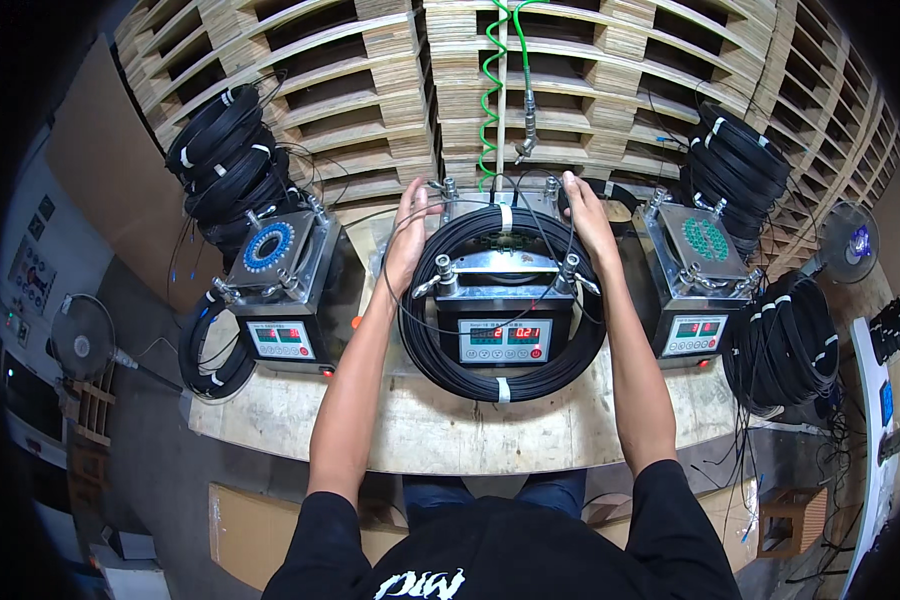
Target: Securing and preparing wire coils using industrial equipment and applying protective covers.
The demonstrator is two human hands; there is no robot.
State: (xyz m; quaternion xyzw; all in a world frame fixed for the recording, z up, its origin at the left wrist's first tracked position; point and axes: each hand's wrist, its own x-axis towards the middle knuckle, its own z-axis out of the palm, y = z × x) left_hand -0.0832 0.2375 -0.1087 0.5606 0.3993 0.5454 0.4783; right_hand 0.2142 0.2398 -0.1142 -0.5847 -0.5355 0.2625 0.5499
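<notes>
The black cable coil (pixel 470 381) is circling the middle machine's display panel (pixel 505 342), between the open left hand (pixel 409 232) and right hand (pixel 588 220), reaching toward the body (pixel 500 545); whether they are touching, I cannot tell.

A coil of thin black cable (pixel 568 368) was gathered into a thick, nearly round ring, bound by a white upper tie (pixel 506 217) and a white lower tie (pixel 503 389). A few turns were left straying from the bundle. The middle display machine's front panel (pixel 506 341) was framed by the ring; contact between them could not be discerned.
</notes>
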